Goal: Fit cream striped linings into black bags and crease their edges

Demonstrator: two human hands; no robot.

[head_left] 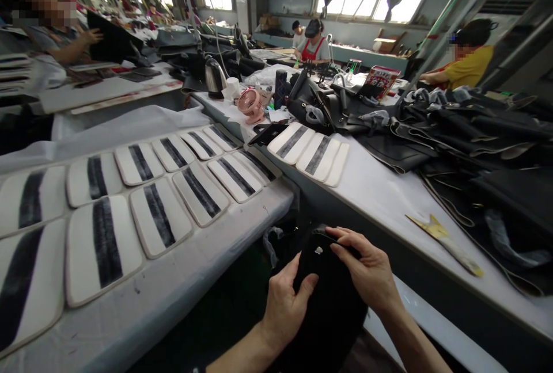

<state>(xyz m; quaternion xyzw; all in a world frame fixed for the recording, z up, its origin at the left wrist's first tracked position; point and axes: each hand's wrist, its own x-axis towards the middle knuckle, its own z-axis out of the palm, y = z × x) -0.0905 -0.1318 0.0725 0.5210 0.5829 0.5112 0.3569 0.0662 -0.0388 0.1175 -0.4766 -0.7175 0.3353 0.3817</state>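
Note:
Both hands hold a black bag piece (328,298) upright above my lap, in the gap between two tables. A small shiny metal fitting (318,250) shows near its top. My left hand (287,301) grips the left side, thumb lying on the front face. My right hand (367,263) pinches the upper right edge between thumb and fingers. The fingertips of my left hand are hidden behind the piece. A strap wrapped in clear plastic (272,243) hangs just left of it.
White panels with black stripes (201,194) lie in rows on the left table. On the right table are more striped panels (317,154), a yellowed brush (444,243), a pink fan (251,105), a kettle (215,78) and heaped black bags (484,143). Several people work farther off.

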